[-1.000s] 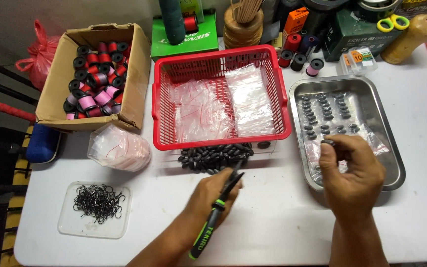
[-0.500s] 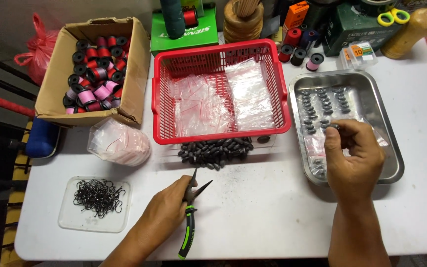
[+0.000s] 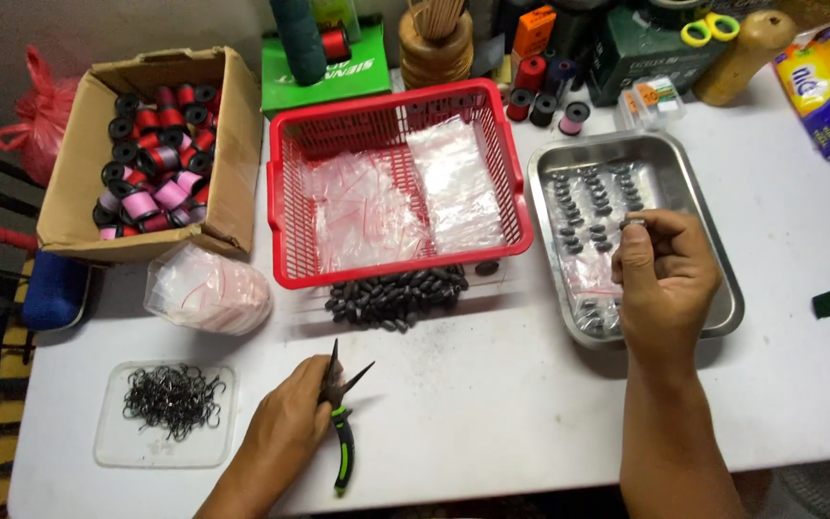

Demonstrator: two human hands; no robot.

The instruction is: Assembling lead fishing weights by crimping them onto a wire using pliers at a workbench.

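My left hand (image 3: 285, 423) grips a pair of pliers (image 3: 340, 423) with green and black handles, jaws apart and pointing away from me, low over the white table (image 3: 492, 413). Just beyond the jaws lies a heap of small dark oval sinkers (image 3: 396, 293). My right hand (image 3: 665, 279) hovers over a steel tray (image 3: 703, 207) that holds several small dark pieces in rows. Its thumb and forefinger pinch one small dark piece (image 3: 632, 222).
A red basket (image 3: 280, 231) holds clear plastic bags. At left sit a cardboard box (image 3: 232, 183) of thread spools, a bag of small bags (image 3: 208, 288) and a clear lid (image 3: 108, 442) with black hooks. Spools, a green box and scissors crowd the back edge.
My left hand drew back toward me and to the left with the pliers, and their jaws opened. My right hand stayed over the steel tray, lifting slightly with the small piece.
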